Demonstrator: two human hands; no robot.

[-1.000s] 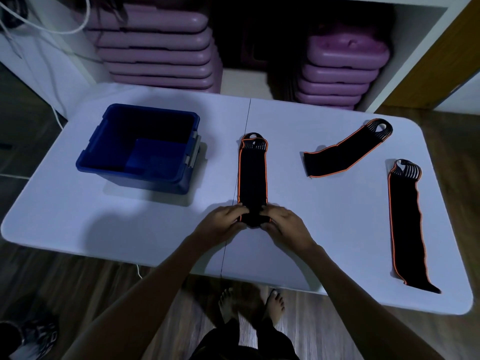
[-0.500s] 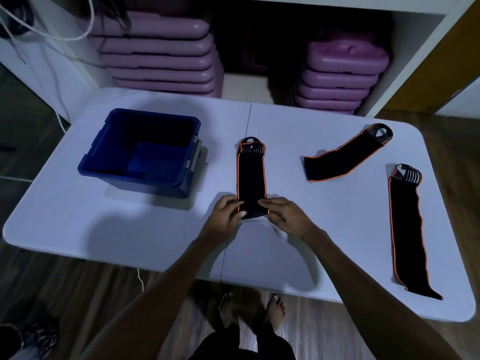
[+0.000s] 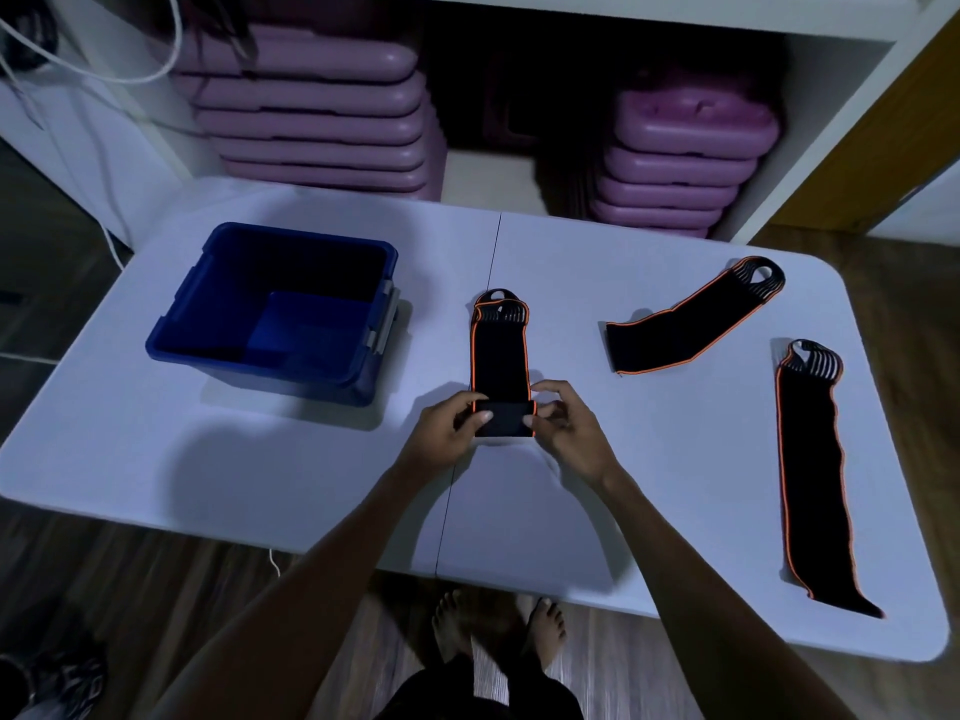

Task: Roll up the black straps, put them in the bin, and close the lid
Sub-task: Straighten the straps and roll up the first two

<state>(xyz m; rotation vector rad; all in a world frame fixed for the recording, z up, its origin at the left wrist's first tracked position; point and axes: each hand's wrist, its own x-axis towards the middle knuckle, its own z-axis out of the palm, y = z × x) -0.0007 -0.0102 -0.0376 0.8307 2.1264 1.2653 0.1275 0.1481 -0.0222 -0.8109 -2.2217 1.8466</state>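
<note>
Three black straps with orange edging lie on a white folding table [image 3: 260, 475]. The middle strap [image 3: 500, 350] runs away from me, its near end turned over into a small roll. My left hand [image 3: 447, 428] pinches the roll's left side and my right hand [image 3: 563, 428] pinches its right side. A second strap [image 3: 691, 324] lies diagonally at the back right. A third, long strap [image 3: 815, 480] lies flat along the right side. An open dark blue bin [image 3: 291, 309] stands at the back left, with nothing visible inside. Its lid is not clearly visible.
Behind the table a white shelf holds stacks of purple plastic steps [image 3: 311, 111] and a second purple stack [image 3: 680, 158]. A white cable [image 3: 104, 75] hangs at the far left. My bare feet [image 3: 498, 626] stand on wooden floor below the table's near edge.
Both hands have moved away from me along the middle strap, turning its near end over into a roll. The flat part of that strap is shorter now. The other straps and bin are unmoved.
</note>
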